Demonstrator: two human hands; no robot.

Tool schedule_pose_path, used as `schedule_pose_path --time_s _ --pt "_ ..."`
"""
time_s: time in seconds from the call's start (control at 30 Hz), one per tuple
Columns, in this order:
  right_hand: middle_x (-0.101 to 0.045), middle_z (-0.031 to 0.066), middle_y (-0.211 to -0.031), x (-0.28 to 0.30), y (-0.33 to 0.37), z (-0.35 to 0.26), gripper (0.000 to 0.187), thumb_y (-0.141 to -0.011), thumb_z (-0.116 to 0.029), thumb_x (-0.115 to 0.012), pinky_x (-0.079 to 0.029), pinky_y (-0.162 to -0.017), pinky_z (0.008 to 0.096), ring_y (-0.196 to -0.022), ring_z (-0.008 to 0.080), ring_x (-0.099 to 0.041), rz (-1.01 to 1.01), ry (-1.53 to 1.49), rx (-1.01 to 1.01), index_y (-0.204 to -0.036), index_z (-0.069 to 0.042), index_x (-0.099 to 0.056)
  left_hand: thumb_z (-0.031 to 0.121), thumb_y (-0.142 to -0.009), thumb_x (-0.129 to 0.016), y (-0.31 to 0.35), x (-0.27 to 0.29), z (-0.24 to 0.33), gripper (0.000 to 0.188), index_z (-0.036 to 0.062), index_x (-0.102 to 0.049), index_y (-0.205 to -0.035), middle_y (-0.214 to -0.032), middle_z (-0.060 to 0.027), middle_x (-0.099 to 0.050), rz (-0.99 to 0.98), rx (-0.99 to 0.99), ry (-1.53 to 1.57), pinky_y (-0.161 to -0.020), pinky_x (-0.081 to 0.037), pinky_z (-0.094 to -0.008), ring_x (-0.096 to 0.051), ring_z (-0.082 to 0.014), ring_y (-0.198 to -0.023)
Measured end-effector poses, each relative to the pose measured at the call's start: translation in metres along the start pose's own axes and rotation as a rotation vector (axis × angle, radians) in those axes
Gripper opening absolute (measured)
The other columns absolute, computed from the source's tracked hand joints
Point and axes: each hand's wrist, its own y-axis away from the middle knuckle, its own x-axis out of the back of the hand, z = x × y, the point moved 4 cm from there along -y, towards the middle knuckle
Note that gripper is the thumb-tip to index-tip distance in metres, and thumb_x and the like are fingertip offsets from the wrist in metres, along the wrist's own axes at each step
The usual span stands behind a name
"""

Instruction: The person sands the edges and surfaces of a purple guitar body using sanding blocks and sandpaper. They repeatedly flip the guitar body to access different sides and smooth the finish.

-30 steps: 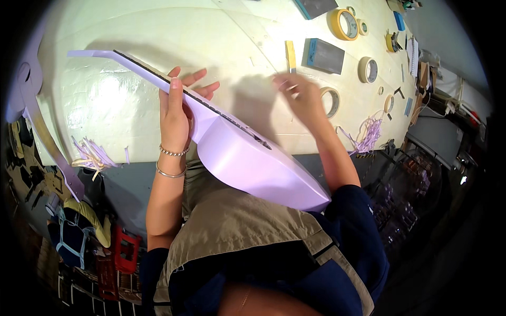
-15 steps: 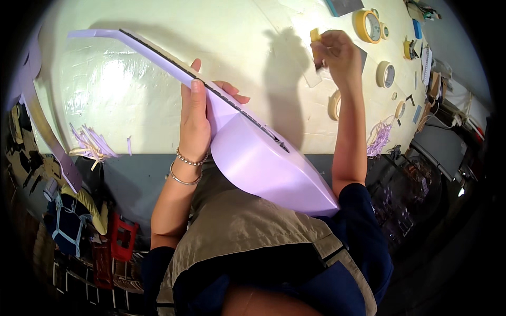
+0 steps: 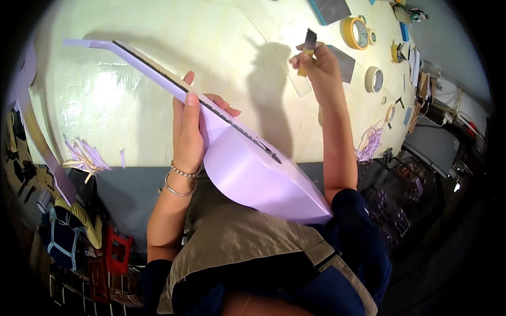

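A lilac guitar (image 3: 258,181), with a dark-edged fretboard, lies slantwise across my lap, its neck pointing up to the left over the table. My left hand (image 3: 188,124) is closed round the neck near the body, thumb on the near side and fingers showing beyond it. Off to the right, above the table, my right hand (image 3: 326,68) pinches a small flat dark blade (image 3: 310,38) with yellow wrapping at its lower part. The blade's dark end points up, away from the guitar.
On the pale table (image 3: 211,31), a yellow tape roll (image 3: 348,32), a cream tape roll (image 3: 368,80) and grey flat blocks (image 3: 345,66) lie at the right. Lilac strips (image 3: 89,155) are heaped at the front left, more (image 3: 371,142) at right. Another lilac instrument (image 3: 31,100) stands at far left.
The blade has turned over in my right hand, so its dark end now points up instead of the yellow one. The whole view has shifted slightly; the left hand keeps its hold.
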Motion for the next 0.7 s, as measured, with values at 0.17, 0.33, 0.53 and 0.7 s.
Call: schedule_pose_path --time_s 0.17,0.33,0.53,0.7 --pt "-0.063 0.0131 -0.081 -0.018 0.013 0.006 0.032 -0.079 -0.016 -0.07 -0.048 -0.063 0.03 -0.068 0.0245 -0.062 0.232 0.871 0.536 -0.102 0.0 -0.054 0.033 -0.096 -0.046 0.0 0.0 -0.001 0.067 0.0019 -0.008 -0.142 -0.09 -0.0148 -0.058 -0.023 0.005 0.016 -0.078 -0.052 -0.0389 -0.064 -0.0286 -0.083" --pt "-0.068 0.0117 -0.093 -0.022 0.021 -0.009 0.034 -0.077 -0.015 -0.073 -0.048 -0.07 0.027 -0.085 0.0149 -0.064 0.004 0.392 -0.024 -0.104 0.0 -0.06 0.033 -0.095 -0.046 -0.006 0.001 0.009 0.061 0.0033 -0.018 -0.141 -0.109 -0.0188 -0.057 -0.017 0.133 0.13 -0.084 -0.049 -0.0374 -0.06 -0.0308 -0.102" --pt "-0.067 0.007 -0.088 -0.069 0.054 -0.03 0.026 -0.079 -0.01 -0.071 -0.046 -0.072 0.0217 -0.083 0.0101 -0.061 -0.454 -0.209 -0.171 -0.1 0.004 -0.063 0.032 -0.093 -0.054 -0.022 0.006 0.01 0.056 -0.0005 -0.03 -0.133 -0.119 -0.0187 -0.051 0.013 0.188 0.269 -0.087 -0.048 -0.0368 -0.053 -0.0287 -0.111" --pt "-0.065 0.0004 -0.081 -0.081 0.067 -0.036 0.023 -0.083 -0.011 -0.065 -0.041 -0.059 0.0204 -0.064 0.0042 -0.05 -0.627 0.097 -0.066 -0.102 0.001 -0.063 0.032 -0.087 -0.062 -0.018 0.008 0.014 0.029 0.0035 -0.053 -0.086 -0.083 -0.0081 -0.058 0.019 0.169 0.263 -0.074 -0.05 -0.033 -0.061 -0.0211 -0.086"
